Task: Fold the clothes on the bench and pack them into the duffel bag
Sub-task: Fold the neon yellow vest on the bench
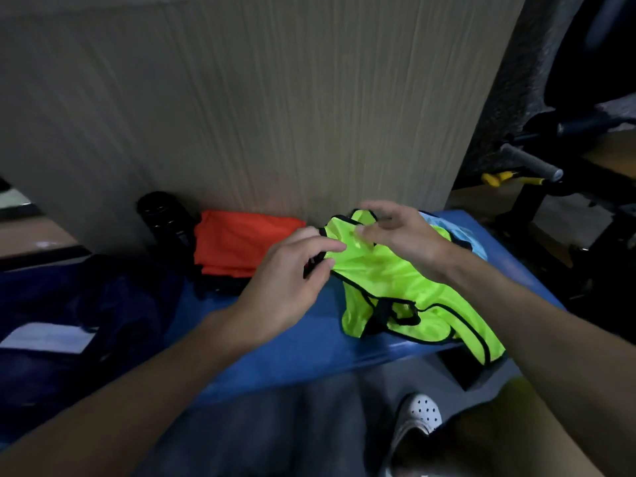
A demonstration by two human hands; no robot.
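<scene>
The left hand [292, 280] has its grip pinched on the black-trimmed edge of the neon vest [406, 287]. The right hand [402, 235], at its 2 o'clock, rests a thumb by the vest's shoulder strap, but I cannot tell whether that grip is closed. The vest lies rumpled on the blue surface [292, 346], one corner hanging off at 5 o'clock, with a folded orange garment [241, 242] at its 9 o'clock and the navy duffel bag [69, 304] at 8 o'clock.
</scene>
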